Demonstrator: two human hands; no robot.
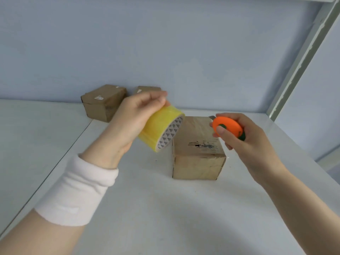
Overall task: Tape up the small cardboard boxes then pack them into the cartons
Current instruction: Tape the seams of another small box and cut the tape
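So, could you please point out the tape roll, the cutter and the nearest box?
Tape roll [157, 127]: head view, yellow outer side.
Cutter [232, 125]: head view, orange face.
Nearest box [196, 133]: head view, top face.

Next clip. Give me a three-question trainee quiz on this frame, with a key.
1. True or false: the left hand grips the yellow tape roll.
2. What does the right hand hold? A) scissors B) orange cutter C) marker
3. Fill in: ___ cardboard boxes are in view.
Key: 1 true; 2 B; 3 three (near box, left back box, right back box).
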